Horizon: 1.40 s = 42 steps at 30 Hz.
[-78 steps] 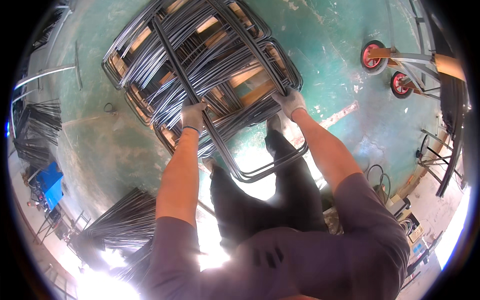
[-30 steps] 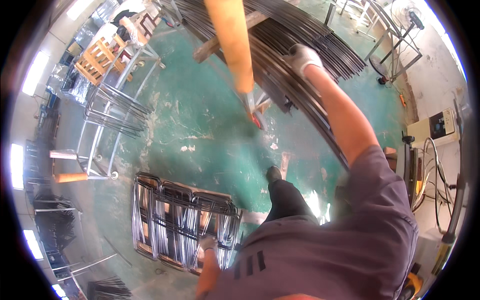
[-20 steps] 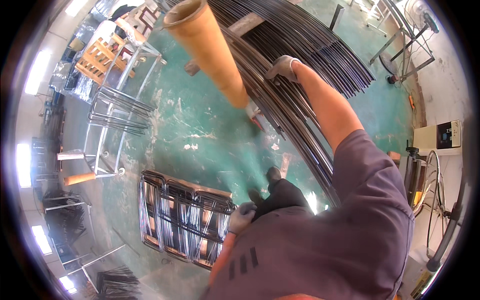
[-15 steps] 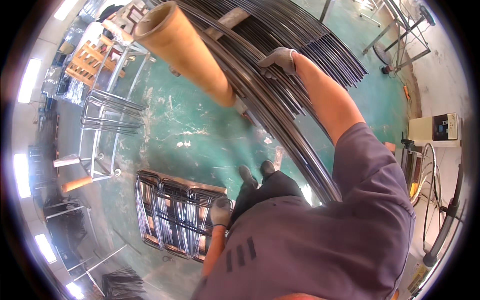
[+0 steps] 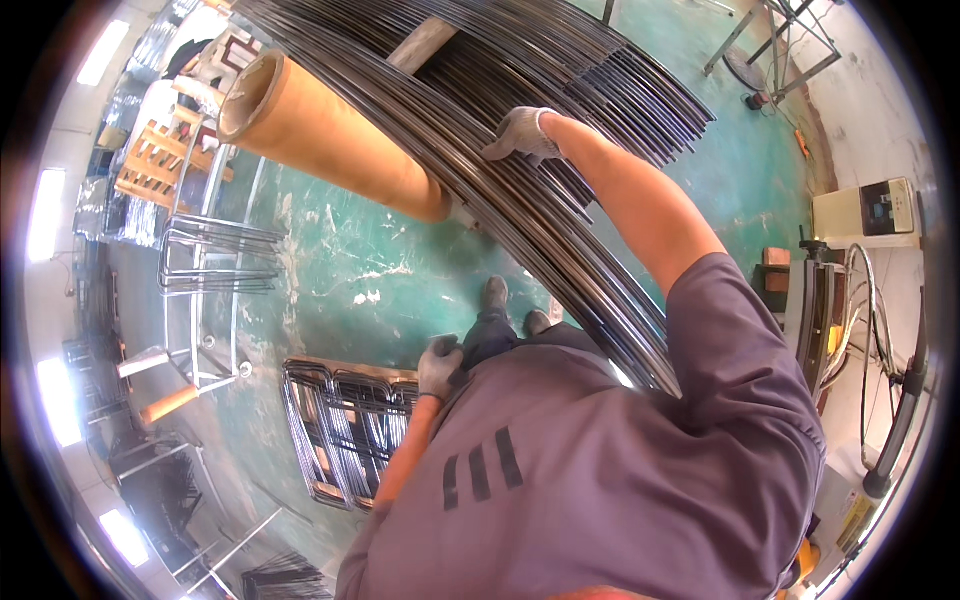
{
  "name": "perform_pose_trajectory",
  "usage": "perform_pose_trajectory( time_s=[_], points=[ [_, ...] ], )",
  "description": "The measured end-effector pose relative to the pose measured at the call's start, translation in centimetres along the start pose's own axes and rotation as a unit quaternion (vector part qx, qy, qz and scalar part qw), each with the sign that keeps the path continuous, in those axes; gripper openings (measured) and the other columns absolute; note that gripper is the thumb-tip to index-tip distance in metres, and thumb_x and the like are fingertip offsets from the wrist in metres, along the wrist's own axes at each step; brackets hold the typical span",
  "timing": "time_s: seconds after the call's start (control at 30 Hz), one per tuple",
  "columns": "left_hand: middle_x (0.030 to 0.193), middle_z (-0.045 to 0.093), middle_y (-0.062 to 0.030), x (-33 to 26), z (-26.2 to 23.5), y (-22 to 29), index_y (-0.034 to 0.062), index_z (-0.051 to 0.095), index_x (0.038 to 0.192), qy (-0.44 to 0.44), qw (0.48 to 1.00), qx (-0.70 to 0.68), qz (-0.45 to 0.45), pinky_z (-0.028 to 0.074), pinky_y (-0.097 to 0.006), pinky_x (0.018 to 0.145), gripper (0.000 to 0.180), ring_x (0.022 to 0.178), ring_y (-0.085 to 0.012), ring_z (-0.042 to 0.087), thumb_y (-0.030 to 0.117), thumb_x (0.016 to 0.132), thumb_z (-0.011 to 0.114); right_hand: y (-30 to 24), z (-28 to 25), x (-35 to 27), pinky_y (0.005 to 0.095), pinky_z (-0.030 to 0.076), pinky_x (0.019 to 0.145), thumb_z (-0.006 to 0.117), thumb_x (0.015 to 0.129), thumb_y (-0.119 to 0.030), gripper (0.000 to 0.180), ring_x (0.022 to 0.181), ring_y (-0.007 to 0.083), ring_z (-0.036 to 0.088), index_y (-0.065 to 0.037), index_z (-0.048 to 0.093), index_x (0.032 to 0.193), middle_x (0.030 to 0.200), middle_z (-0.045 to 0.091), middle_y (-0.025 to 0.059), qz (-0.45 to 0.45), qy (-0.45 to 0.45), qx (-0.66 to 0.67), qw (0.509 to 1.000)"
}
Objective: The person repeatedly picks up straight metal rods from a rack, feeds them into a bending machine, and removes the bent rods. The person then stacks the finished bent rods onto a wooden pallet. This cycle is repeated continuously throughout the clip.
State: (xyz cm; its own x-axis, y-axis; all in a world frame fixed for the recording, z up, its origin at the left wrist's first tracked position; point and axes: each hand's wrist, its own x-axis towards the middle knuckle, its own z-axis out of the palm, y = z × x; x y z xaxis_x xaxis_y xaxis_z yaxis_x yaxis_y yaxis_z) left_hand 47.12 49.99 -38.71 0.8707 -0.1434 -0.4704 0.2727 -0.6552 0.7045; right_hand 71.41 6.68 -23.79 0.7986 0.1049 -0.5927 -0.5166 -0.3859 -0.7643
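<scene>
My right hand [image 5: 524, 135], in a pale grey work glove, reaches out over a long stack of dark metal tubes [image 5: 430, 140]. Its fingers curl down over the tubes on the near side of the stack, and the fingertips are partly hidden. My left hand [image 5: 438, 368], also gloved, hangs low beside my left thigh with its fingers curled in; nothing shows in it. Just beyond it on the floor stand bent tube frames [image 5: 345, 430], packed close together. A thick brown cardboard tube [image 5: 340, 135] rises left of the stack, touching or very near its edge.
A wooden spacer [image 5: 422, 45] lies among the tubes. To the left stands a wheeled metal rack [image 5: 195, 320] with bent tubes hung on it. A wooden pallet [image 5: 160, 165] leans behind. On the right, a machine with hoses [image 5: 850, 310] stands by the wall. The floor [image 5: 340, 250] is green.
My left foot has stepped forward and the whole view has shifted. My right hand stays on the tubes, slightly lower and further left in the picture. My left hand has swung forward a little.
</scene>
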Motion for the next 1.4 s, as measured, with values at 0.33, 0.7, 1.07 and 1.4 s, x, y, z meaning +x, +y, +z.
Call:
perform_pose_trajectory(
  time_s=[0.33, 0.7, 1.07, 1.4],
  points=[
    [0.11, 0.077, -0.0171, 11.1, -4.1, -0.8, -0.0008, 0.07, 0.121, -0.038, 0.995, -0.09, 0.017, 0.055, -0.037, 0.091, 0.031, 0.099, -0.0249, 0.073, 0.014, 0.094, 0.069, -6.4, 1.3, -4.7, 0.0366, 0.058, 0.072, 0.078, 0.089, -0.038, 0.039, 0.077, 0.0233, 0.073, -0.001, 0.079, 0.1, 0.087, 0.076, 0.0115, -0.015, 0.182, -0.166, 0.969],
    [0.109, 0.078, -0.0164, 16.8, -5.2, 3.7, -0.0032, 0.071, 0.12, -0.097, 0.988, -0.105, 0.057, 0.056, -0.036, 0.093, 0.033, 0.102, -0.0244, 0.075, 0.01, 0.09, 0.066, -7.8, 14.5, -4.8, 0.045, 0.062, 0.079, 0.08, 0.085, -0.023, 0.041, 0.096, 0.0346, 0.078, 0.0, 0.066, 0.116, 0.102, 0.078, 0.0204, 0.001, 0.227, -0.446, 0.866],
    [0.114, 0.076, -0.0192, 15.8, -5.0, 6.3, -0.0074, 0.066, 0.127, -0.12, 0.989, -0.082, 0.042, 0.058, -0.036, 0.092, 0.039, 0.101, -0.0242, 0.074, 0.009, 0.092, 0.063, -10.1, 4.5, -6.1, 0.0452, 0.058, 0.084, 0.062, 0.092, -0.029, 0.034, 0.088, 0.0374, 0.073, -0.001, 0.079, 0.1, 0.095, 0.075, 0.0221, 0.003, 0.134, -0.291, 0.947],
    [0.11, 0.078, -0.0179, 14.1, -2.2, 7.4, -0.0032, 0.068, 0.123, -0.154, 0.986, -0.042, 0.049, 0.054, -0.036, 0.096, 0.034, 0.105, -0.0263, 0.075, 0.01, 0.093, 0.065, -1.7, -5.5, -6.5, 0.0443, 0.053, 0.08, 0.057, 0.107, -0.042, 0.044, 0.08, 0.0306, 0.065, -0.001, 0.073, 0.107, 0.086, 0.07, 0.0193, -0.023, 0.235, -0.232, 0.944]
  ],
)
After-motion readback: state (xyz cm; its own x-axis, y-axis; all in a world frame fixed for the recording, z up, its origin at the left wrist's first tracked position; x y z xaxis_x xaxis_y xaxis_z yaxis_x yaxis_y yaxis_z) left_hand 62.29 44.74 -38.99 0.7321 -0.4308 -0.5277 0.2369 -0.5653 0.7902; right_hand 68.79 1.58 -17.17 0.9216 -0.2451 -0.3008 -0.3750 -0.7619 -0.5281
